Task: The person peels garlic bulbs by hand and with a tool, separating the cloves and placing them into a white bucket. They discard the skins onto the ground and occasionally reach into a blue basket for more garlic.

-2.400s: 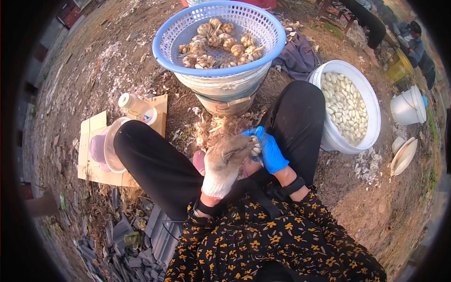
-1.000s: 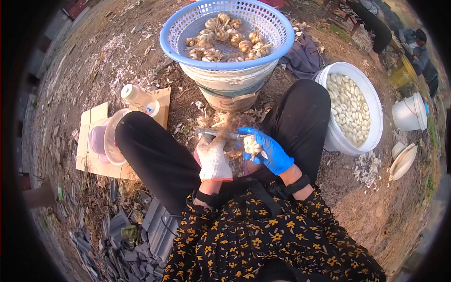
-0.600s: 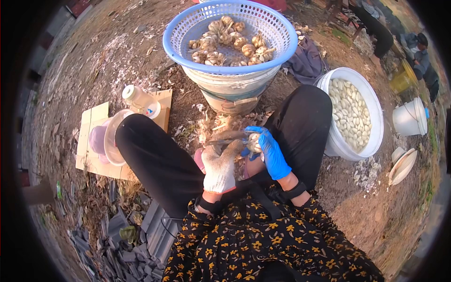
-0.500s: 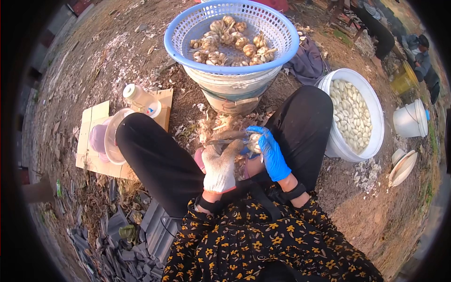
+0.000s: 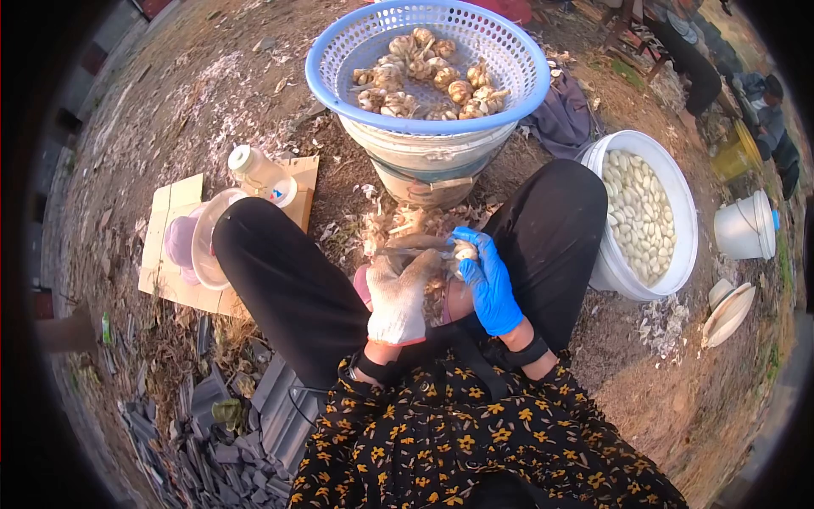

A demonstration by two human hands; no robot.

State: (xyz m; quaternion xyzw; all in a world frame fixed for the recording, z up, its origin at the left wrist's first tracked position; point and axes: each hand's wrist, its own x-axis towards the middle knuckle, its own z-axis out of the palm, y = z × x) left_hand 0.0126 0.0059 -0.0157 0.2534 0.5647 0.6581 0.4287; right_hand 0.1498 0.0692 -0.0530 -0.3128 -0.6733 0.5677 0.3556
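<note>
My left hand [image 5: 397,305], in a white glove with soiled fingers, is closed between my knees. Against its fingers lies a narrow greyish thing [image 5: 414,242], too unclear to name. To its right, my right hand [image 5: 492,293] in a blue glove grips a garlic bulb [image 5: 464,251], close to the left fingertips. Loose husks [image 5: 386,225] lie on the ground just beyond the hands. A blue perforated basket [image 5: 530,97] holding whole garlic bulbs [image 5: 388,76] rests on a bucket [image 5: 428,161]. Peeled cloves [image 5: 640,212] fill a white bucket [image 5: 685,246] by my right knee.
Cardboard [image 5: 174,199] at left bears a jar [image 5: 261,176], a shallow bowl [image 5: 203,246] and a pink thing [image 5: 180,242]. At right are a lidded pail [image 5: 739,227], a pale hat [image 5: 729,314] and a yellow container [image 5: 734,157]. People [image 5: 767,114] sit at the upper right.
The whole view has shifted slightly, with the basket and buckets a little farther right. The blue-gloved fingers have curled in more around the bulb. The left hand stays nearly the same.
</note>
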